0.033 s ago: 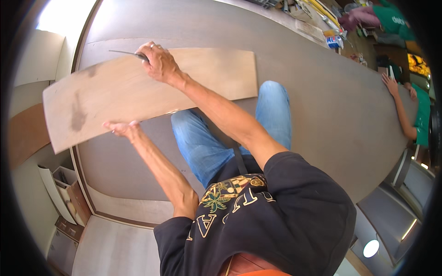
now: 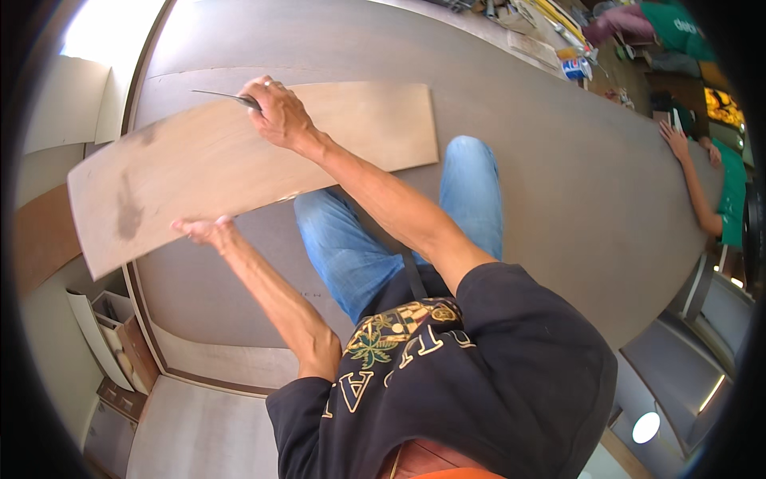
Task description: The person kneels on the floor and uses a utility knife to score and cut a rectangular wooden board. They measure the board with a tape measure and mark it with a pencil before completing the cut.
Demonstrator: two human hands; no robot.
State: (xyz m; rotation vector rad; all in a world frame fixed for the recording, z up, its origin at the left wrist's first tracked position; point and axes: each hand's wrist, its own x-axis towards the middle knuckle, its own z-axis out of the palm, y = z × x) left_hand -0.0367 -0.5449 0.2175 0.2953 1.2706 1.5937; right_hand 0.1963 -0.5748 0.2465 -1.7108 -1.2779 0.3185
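Note:
A long pale wooden board (image 2: 231,156) with a dark smudge near its left end is held tilted over my lap. My left hand (image 2: 203,230) holds its near edge, thumb on top and part of the fingers hidden. At the far edge, my right hand (image 2: 279,116) is closed around a thin-bladed tool (image 2: 250,103) with a dark handle. The blade points left along that edge; its exact kind is unclear. Under the board's near edge lie my knees (image 2: 331,231) in blue jeans.
I sit on a broad grey-brown panel (image 2: 550,207). Tools, scraps and a blue can (image 2: 576,69) lie along its far right edge. At the right, a person in green (image 2: 730,191) rests a hand by the panel's edge. Small open boxes (image 2: 116,319) stand lower left.
The board has shifted slightly left, its left end dipping a little. My left hand has moved left and slightly nearer with it; the right hand still grips the thin-bladed tool.

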